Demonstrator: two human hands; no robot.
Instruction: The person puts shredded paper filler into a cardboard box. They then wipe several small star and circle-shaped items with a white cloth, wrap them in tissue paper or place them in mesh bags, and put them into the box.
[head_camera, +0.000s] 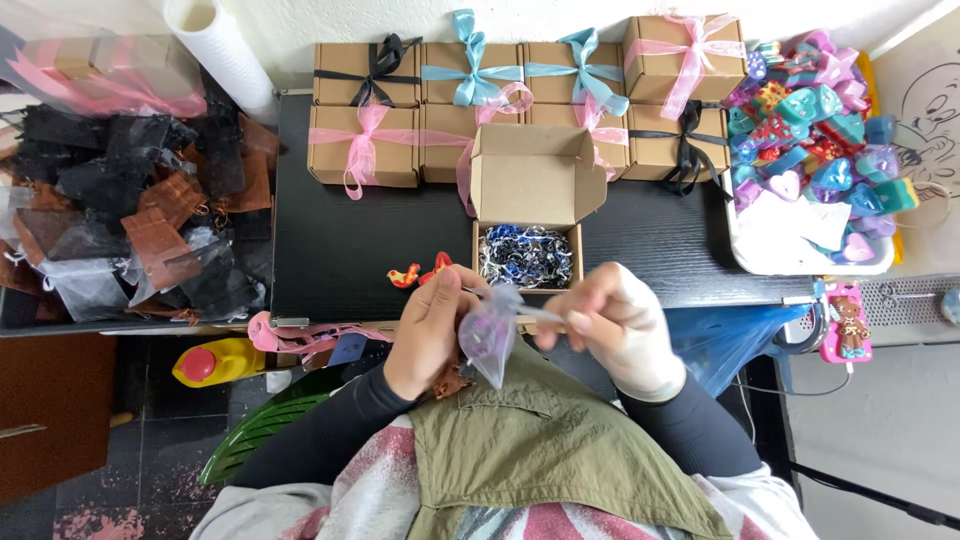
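Observation:
My left hand (432, 328) grips a small sheer lilac pouch (489, 338) in front of my chest. Fingers of my right hand (610, 322) pinch the pouch's drawstring at its top and hold it out to the right. Just beyond my hands an open brown cardboard box (530, 205) sits on the black table (330, 240), filled with blue and white shredded paper (528, 255). Two small red and orange bird figures (418, 272) lie on the table left of the box.
Closed cardboard boxes with pink, blue and black ribbons (480, 95) line the back. A white tray of colourful heart-shaped items (815, 140) stands right. Dark and brown organza bags (130, 210) are piled left. A yellow bottle (220, 362) lies below the table edge.

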